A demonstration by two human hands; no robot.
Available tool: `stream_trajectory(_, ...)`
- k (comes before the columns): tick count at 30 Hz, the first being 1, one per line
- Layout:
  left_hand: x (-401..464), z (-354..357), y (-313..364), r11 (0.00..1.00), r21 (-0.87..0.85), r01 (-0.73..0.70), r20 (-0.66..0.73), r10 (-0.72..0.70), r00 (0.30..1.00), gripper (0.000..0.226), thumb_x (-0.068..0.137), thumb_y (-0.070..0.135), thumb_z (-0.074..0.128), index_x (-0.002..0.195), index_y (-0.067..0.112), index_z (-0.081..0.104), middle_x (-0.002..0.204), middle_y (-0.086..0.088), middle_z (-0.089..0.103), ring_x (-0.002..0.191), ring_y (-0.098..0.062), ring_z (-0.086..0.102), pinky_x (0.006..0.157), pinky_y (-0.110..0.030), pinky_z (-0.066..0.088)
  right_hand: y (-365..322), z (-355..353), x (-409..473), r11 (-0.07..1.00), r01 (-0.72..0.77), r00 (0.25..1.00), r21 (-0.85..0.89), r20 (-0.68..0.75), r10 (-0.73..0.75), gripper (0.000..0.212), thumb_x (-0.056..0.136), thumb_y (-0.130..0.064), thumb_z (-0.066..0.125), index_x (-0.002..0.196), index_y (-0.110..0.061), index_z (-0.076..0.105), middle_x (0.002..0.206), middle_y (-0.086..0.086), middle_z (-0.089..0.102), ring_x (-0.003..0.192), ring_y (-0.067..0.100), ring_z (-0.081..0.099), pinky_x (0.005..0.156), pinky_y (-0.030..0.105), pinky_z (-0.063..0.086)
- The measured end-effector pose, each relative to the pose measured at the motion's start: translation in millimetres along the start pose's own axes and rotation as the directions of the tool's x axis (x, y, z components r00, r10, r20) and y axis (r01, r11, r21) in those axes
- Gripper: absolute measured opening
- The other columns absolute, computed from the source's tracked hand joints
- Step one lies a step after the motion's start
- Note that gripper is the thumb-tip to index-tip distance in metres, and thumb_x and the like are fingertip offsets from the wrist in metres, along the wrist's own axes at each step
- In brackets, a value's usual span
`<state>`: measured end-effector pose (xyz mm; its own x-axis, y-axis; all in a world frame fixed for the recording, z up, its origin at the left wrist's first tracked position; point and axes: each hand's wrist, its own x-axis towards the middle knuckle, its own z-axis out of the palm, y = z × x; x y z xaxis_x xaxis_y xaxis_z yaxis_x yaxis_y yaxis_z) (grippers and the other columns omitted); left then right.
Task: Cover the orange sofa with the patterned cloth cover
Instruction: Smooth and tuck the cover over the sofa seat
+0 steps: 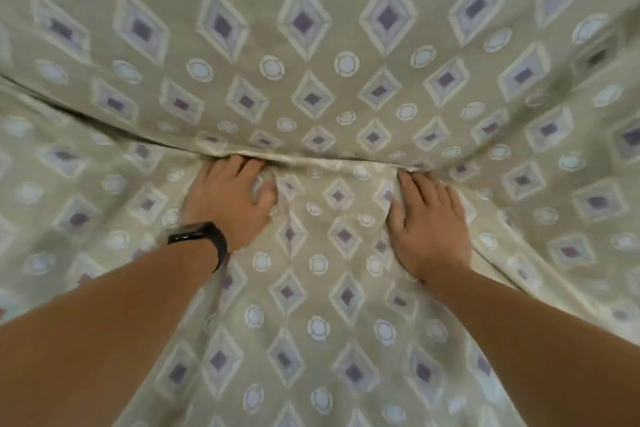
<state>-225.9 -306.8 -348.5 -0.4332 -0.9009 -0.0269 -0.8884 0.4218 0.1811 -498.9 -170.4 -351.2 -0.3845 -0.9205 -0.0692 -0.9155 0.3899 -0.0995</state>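
Fingers of the left hand extend forward into a horizontal crease of the patterned cloth cover, with the tips hidden under the fold; the thumb is bent inward and bears on a small bunch of fabric beside the palm. Fingers of the right hand lie nearly straight and spread, flat on the cover, with the tips at the same crease. Neither hand encloses the fabric in a clenched grasp: both press it, palms down. A vertical pleat stands just beside the right thumb.

Left wrist carries a black band (the face is dark and unreadable). Both forearms are bare and enter from the lower corners of the frame.

Cover location: the cloth fills the whole frame. Its ground is beige, printed with rows of cream-edged diamonds with purple centres, alternating with pale blue ovals. The crease runs across the middle of the frame from left to right, dipping lowest between the two hands. Above it the cloth rises as a fairly smooth panel toward the top of the frame; below it the cloth spreads toward the bottom edge, with a long fold running down at the lower right (edges of the frame are blurred).

The orange sofa cannot be seen anywhere under the cloth.
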Motion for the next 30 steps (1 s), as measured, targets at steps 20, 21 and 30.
stream_trajectory(20,60.9,-2.9,-2.5,0.991,0.047,0.127,0.231,-0.134,0.964,0.06,0.097,0.062,0.029,0.138,0.028,0.055,0.135,-0.009,0.064,0.122,-0.037,0.058,0.098,-0.045,0.049,11.9,14.4,55.3,0.996,0.091,0.974,0.013,-0.211,-0.086,0.039,0.088,-0.029,0.041,0.057,-0.013,0.059,0.059,0.011,0.062,0.052,0.033,0.055,0.053,0.033,0.041)
stream_trajectory(21,60.4,-4.2,-1.5,0.991,0.054,0.121,0.226,-0.13,0.966,0.064,0.095,0.065,0.026,0.136,0.027,0.057,0.131,-0.009,0.066,0.119,-0.037,0.06,0.095,-0.045,0.051,13.8,13.3,55.9,0.996,0.092,0.972,0.005,-0.217,-0.088,0.038,0.088,-0.029,0.042,0.058,-0.014,0.059,0.059,0.011,0.062,0.052,0.033,0.055,0.054,0.033,0.041)
stream_trajectory(30,56.3,-1.3,-0.2,0.984,0.169,0.052,0.201,-0.086,0.976,0.058,0.089,0.051,0.031,0.1,0.017,0.077,0.087,-0.008,0.077,0.079,-0.031,0.072,0.067,-0.036,0.059,16.1,8.1,62.5,0.994,0.073,0.995,0.079,-0.072,-0.068,0.032,0.088,-0.035,0.043,0.076,-0.021,0.07,0.073,0.001,0.069,0.069,0.027,0.064,0.069,0.036,0.049)
